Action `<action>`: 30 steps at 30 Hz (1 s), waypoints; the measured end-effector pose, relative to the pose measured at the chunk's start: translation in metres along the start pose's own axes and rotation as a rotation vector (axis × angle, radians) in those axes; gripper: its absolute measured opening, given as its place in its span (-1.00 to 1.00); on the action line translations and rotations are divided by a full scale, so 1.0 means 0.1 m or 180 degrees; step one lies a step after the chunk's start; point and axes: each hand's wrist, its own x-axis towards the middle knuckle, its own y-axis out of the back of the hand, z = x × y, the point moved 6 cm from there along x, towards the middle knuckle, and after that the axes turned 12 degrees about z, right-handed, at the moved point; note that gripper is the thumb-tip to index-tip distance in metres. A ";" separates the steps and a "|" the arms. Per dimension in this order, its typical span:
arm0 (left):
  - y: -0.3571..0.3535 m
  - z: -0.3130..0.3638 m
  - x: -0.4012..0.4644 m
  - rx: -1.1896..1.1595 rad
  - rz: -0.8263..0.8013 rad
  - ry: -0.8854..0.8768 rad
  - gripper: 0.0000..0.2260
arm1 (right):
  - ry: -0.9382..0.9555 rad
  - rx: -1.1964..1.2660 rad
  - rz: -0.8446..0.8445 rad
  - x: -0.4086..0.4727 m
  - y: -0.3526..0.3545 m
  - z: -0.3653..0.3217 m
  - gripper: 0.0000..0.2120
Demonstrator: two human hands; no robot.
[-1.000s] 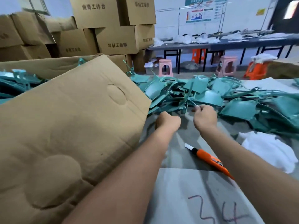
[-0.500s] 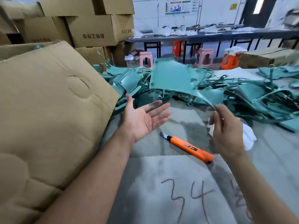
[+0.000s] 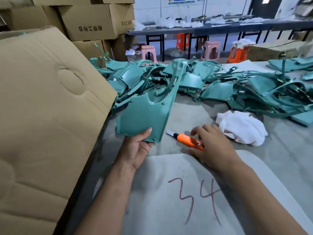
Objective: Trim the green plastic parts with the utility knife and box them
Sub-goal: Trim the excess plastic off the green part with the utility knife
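Head view — hands: the left hand (image 3: 138, 148) grips the near edge of a green plastic part (image 3: 144, 116), thumb curled over its face, holding it tilted up above the table (image 3: 186, 112). The right hand (image 3: 211, 146) hovers over the utility knife (image 3: 184, 139), fingers spread and relaxed, closed on nothing yet.

Head view — knife: it lies flat on the table, blade extended and pointing away to the left toward the held part, orange handle running back under the right fingers (image 3: 197, 131). Whether those fingers touch the handle cannot be told.

Head view — key relation: the knife's long axis runs from up-left to down-right, and the handle end sits directly beneath the right hand — clearly the nearer hand. The blade tip is near the part's lower right corner but apart from it.

Head view — supply: the pile of green parts (image 3: 220, 85) lies beyond on the table, with a white cloth (image 3: 242, 127) just right of the right hand.

Head view — box: a cardboard flap (image 3: 47, 99) stands at the left, beside the left forearm.

Step in hand: likely picking up the knife by its handle to start trimming; boxing is not yet done.
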 end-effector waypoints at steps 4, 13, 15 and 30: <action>0.02 0.05 0.04 -0.0256 0.0125 -0.0248 -0.49 | -0.0241 -0.0128 0.0022 0.01 0.03 0.09 -0.72; -0.09 -0.08 -0.02 -0.0347 0.0566 0.0212 -0.68 | 0.0218 0.1567 0.0982 -0.10 0.46 -0.17 -0.72; -0.12 -0.17 -0.03 0.0001 0.0630 0.0402 -0.86 | 0.0460 0.1402 0.0638 -0.10 0.35 -0.35 -0.70; -0.15 -0.12 -0.12 0.0254 0.0671 0.0872 -0.91 | 0.0071 0.0342 0.1038 -0.09 0.24 -0.39 -0.60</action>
